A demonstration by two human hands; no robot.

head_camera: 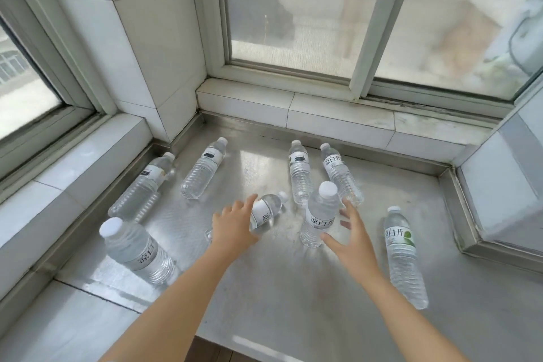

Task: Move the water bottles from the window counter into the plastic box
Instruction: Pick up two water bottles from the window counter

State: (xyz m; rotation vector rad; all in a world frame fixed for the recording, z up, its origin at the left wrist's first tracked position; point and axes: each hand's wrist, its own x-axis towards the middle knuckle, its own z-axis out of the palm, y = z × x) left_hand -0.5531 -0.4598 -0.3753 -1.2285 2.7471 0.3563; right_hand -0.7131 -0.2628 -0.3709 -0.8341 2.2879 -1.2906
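Observation:
Several clear water bottles with white caps are spread over the steel window counter (264, 279). My left hand (233, 225) reaches over a bottle lying on its side (266, 210), fingers spread on its near end. My right hand (351, 236) is open with fingers spread just right of an upright bottle (320, 214), not touching it. Another upright bottle (135, 250) stands at the near left. More bottles lie flat: two at the back left (141, 185) (204, 167), two at the back middle (299, 172) (339, 172), one on the right (404, 256). No plastic box is in view.
Windows with pale frames (367, 38) rise behind and to the left of the counter. White tiled ledges (338, 117) border it at the back and left. A tiled wall block (505, 185) closes the right side. The counter's front edge runs along the bottom.

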